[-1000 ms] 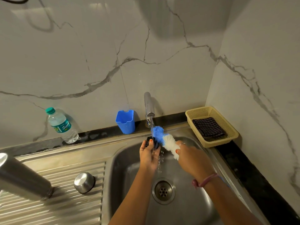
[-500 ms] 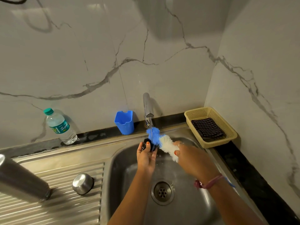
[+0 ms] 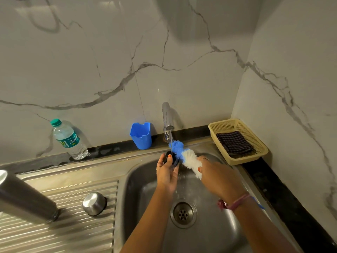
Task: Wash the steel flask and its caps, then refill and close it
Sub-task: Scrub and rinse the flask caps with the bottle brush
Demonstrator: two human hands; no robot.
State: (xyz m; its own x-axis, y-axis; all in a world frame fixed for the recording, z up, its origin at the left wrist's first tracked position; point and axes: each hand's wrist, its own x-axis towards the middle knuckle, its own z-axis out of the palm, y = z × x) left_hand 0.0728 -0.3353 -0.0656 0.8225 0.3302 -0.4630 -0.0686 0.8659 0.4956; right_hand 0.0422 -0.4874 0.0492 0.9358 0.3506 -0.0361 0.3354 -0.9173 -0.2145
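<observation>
My left hand holds a small black cap under the running tap, over the sink. My right hand grips a blue and white bottle brush; its blue tip lies against the cap in the water stream. The steel flask stands on the ribbed drainboard at the far left. A round steel cap sits upside down on the drainboard beside it.
A plastic water bottle and a blue plastic cup stand on the dark ledge behind the sink. A beige basket with a dark checked cloth sits in the right corner. The drain is in the sink's middle.
Both hands stay under the tap; the cap and brush have shifted slightly up and left as the brush works against the cap.
</observation>
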